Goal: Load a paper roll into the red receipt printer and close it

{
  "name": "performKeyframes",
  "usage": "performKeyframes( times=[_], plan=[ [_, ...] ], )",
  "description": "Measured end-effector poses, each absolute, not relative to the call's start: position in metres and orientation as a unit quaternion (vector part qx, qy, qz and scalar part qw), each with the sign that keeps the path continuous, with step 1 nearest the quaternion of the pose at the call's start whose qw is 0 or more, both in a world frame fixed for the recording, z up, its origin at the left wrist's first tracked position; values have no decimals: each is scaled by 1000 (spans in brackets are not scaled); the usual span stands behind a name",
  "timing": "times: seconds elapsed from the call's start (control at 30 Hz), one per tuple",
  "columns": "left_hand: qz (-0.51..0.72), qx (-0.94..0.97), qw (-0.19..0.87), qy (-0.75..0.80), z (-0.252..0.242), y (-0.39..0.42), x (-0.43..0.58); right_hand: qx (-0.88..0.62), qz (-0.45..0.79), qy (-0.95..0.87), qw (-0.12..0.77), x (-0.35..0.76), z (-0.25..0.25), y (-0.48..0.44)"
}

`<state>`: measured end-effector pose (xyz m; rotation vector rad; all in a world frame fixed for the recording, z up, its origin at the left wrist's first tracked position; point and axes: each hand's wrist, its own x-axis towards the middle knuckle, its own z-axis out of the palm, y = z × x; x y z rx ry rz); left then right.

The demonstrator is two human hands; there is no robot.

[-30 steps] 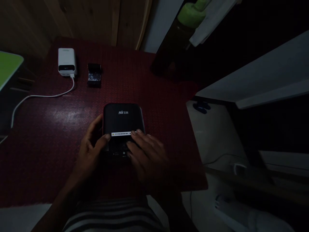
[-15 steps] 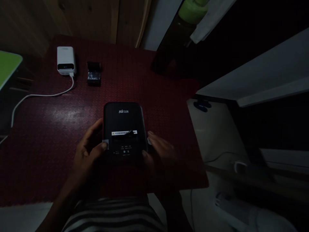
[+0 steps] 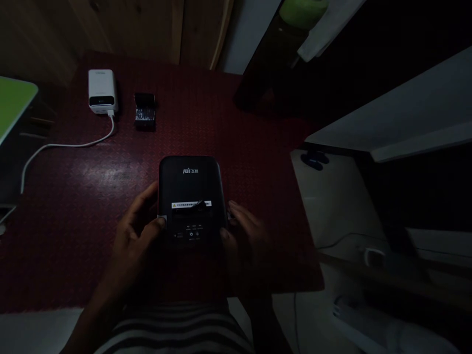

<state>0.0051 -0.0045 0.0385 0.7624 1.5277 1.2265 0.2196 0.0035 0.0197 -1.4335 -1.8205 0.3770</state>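
Observation:
A black receipt printer (image 3: pixel 191 184) with a rounded top and white FEIE lettering lies on the dark red tabletop in front of me. It has a white warning strip across its middle and small marks and buttons below. My left hand (image 3: pixel 134 231) grips its left side, the thumb on a small pale patch at the edge. On the opposite side, my right hand (image 3: pixel 243 233) has its thumb and fingertips at the printer's right edge, with a small pale piece by the fingers. The printer's near end is lost in shadow.
A white power bank (image 3: pixel 102 92) with a white cable (image 3: pixel 73 145) lies at the back left of the table (image 3: pixel 221 113). Beside it is a black roll-like item (image 3: pixel 145 110). A green-topped bottle (image 3: pixel 302 14) stands at the back right. Blue slippers (image 3: pixel 313 160) rest on the floor.
The whole view has shifted slightly. Both hands stay at the sides of the printer, and the right fingers have closed in a little over the small pale piece.

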Motion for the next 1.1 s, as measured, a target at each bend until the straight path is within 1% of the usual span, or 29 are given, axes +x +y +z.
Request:
performKeyframes(
  times=[0.17,0.33,0.4,0.47,0.53,0.6,0.67,0.73,0.8,0.97,1.1],
  plan=[
    [509,315,497,629,38,-3,6,-566,178,-703,393,218,18,5],
    [522,365,484,601,24,-8,2,-535,106,-733,407,222,31,17],
    [532,388,481,579,17,-10,-1,-498,89,-771,387,221,41,31],
    [540,419,465,563,10,-11,-2,-448,95,-821,340,215,50,51],
    [541,463,427,558,2,-11,-2,-408,105,-868,262,203,59,72],
    [533,502,389,559,-5,-10,-3,-397,115,-899,145,187,68,90],
    [528,523,373,555,-10,-10,-4,-404,119,-906,26,171,77,102],
    [527,531,372,549,-12,-10,-5,-408,126,-903,-49,158,84,109],
    [527,534,373,546,-12,-11,-5,-408,141,-898,-82,151,88,113],
    [525,532,386,540,-10,-11,-5,-411,179,-887,-108,150,90,120],
    [531,536,379,535,-13,-11,-5,-407,188,-889,-94,153,93,122]
  ],
)
